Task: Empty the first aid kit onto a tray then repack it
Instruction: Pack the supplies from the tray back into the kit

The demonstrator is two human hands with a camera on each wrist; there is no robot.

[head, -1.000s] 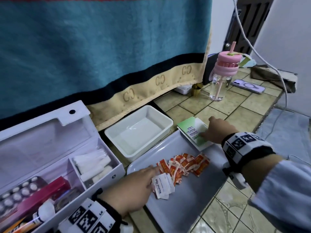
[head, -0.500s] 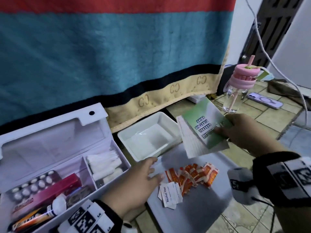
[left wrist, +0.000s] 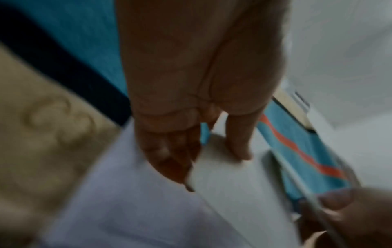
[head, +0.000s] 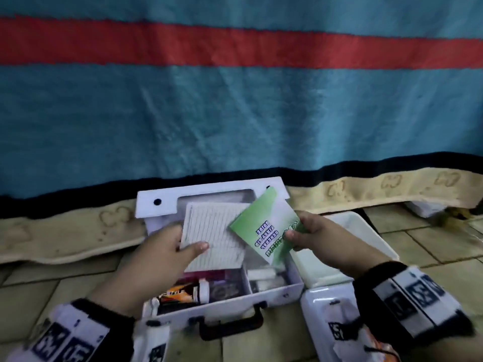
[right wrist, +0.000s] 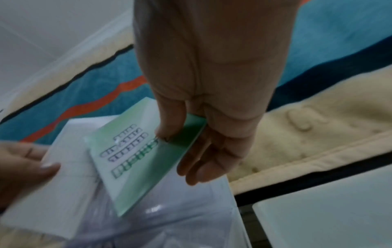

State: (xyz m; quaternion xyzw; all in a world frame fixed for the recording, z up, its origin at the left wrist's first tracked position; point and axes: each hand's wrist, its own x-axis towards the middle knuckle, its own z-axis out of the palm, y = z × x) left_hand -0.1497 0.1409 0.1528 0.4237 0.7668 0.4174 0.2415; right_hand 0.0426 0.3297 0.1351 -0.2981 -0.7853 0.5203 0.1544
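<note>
The white first aid kit (head: 274,292) lies open in the middle, its lid (head: 156,202) leaning back against the blanket. Inside are a white-capped tube (head: 183,296), a pink box (head: 206,275) and white rolls (head: 261,274). Above the kit my left hand (head: 188,244) pinches a white lined sheet (head: 214,231), thumb on top. My right hand (head: 295,228) pinches a green first aid booklet (head: 264,231) that overlaps the sheet. The right wrist view shows the booklet (right wrist: 137,159) between thumb and fingers (right wrist: 201,167). The left wrist view shows the sheet (left wrist: 233,193), blurred.
A grey tray (head: 318,307) lies at the kit's right, partly hidden by my right wrist, with orange packets (head: 379,354) at the bottom edge. A white tub (head: 366,231) stands behind it. A teal, red and beige blanket (head: 235,113) hangs close behind the kit.
My right hand carried the booklet and sheet leftward from the tray to above the kit. My left hand left the tray and took hold of the white sheet. The view swung left.
</note>
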